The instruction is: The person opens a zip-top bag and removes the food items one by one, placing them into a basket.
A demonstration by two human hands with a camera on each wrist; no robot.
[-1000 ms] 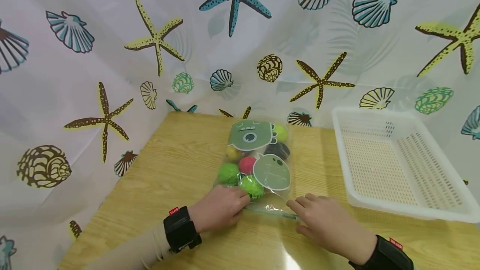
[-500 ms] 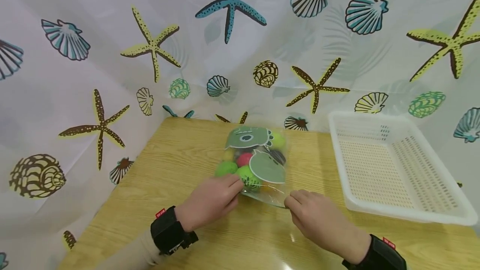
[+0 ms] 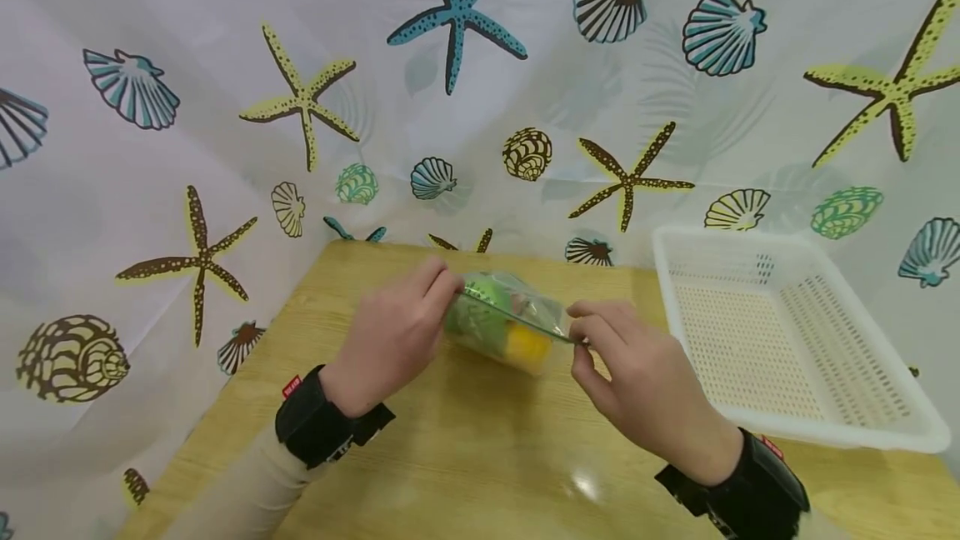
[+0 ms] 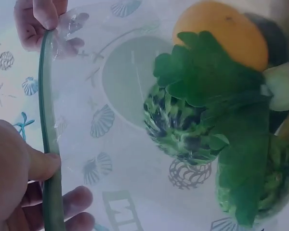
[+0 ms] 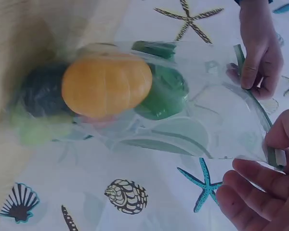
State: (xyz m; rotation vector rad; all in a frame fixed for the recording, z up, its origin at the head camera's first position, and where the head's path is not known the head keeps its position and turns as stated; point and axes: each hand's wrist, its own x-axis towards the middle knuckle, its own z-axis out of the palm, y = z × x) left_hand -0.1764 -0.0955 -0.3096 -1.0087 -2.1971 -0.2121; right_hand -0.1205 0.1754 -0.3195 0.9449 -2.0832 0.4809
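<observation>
A clear zip bag (image 3: 480, 336) with a green zip strip (image 4: 47, 91) hangs between my hands, raised at its top edge. My left hand (image 3: 397, 332) pinches one end of that strip between thumb and fingers. The other end, with a slider, is pinched by my right hand (image 3: 637, 373). Inside the bag, the wrist views show an orange pumpkin-like piece (image 5: 106, 84), a green leafy piece (image 4: 202, 72) and striped green balls (image 4: 178, 127). A dark piece (image 5: 43, 91) also lies in it. Pale green cartoon shapes are printed on the bag. Some contents blur or overlap.
A white perforated plastic basket (image 3: 795, 423) stands on the right of the wooden table (image 3: 465, 473). Behind and to the left hangs a white cloth (image 3: 480, 148) printed with starfish and shells.
Both hands have lifted the zip bag's near edge off the table. The bag has swung from lying flat to hanging, with its contents dropped towards the bottom. The basket stays put.
</observation>
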